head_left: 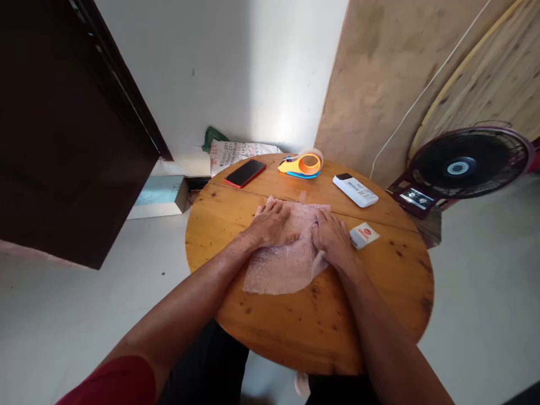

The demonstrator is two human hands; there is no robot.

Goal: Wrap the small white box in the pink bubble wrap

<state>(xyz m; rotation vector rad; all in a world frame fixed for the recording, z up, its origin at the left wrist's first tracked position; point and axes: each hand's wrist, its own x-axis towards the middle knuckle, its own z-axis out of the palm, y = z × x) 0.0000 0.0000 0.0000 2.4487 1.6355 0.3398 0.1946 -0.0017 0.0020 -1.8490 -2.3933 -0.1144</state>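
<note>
A sheet of clear bubble wrap (278, 270) lies spread over the middle of the round wooden table (291, 332). My left hand (276, 224) rests flat on its upper left part, fingers apart. On the right side of the sheet is my right hand (331, 233), its fingers bent against the wrap's edge; whether anything is between them is hidden. A small white box with a red mark (364, 235) sits just right of my right hand. Beyond the wrap stands an orange and blue tape dispenser (301, 164), with a short piece of tape (302, 197) near the sheet's far edge.
A red-edged phone (245, 173) lies at the table's far left, and a white device (355, 190) at the far right. A black fan (468, 166) stands beyond the table on the right. Printed sacks (236, 153) lean by the wall, near a pale box (158, 197).
</note>
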